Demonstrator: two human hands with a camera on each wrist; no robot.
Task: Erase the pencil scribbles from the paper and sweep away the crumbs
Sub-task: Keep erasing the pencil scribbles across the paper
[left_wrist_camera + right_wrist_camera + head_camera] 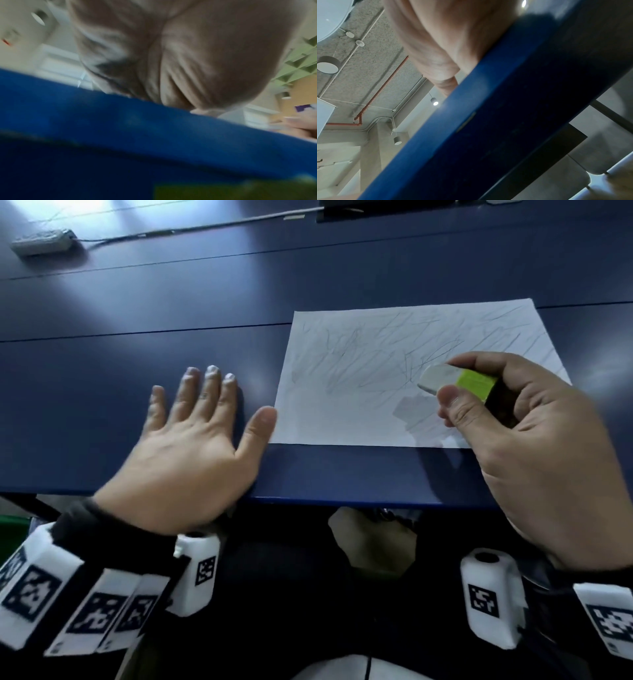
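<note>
A white sheet of paper (359, 392) covered in grey pencil scribbles lies on the blue table (137, 350), right of centre in the head view. My right hand (534, 440) pinches a white eraser (436, 377) with a yellow-green and black sleeve between thumb and fingers, held just above the paper's near right part. My left hand (191, 446) lies flat on the table with fingers spread, its thumb tip at the paper's left edge. The left wrist view shows only a blurred palm (188, 54) over the table edge. The right wrist view shows the heel of the hand (445, 40).
A grey power strip (42, 241) with its cable lies at the far left of the table. A black cable slot (394, 212) sits at the far edge. The table's near edge (342, 501) runs just behind my wrists.
</note>
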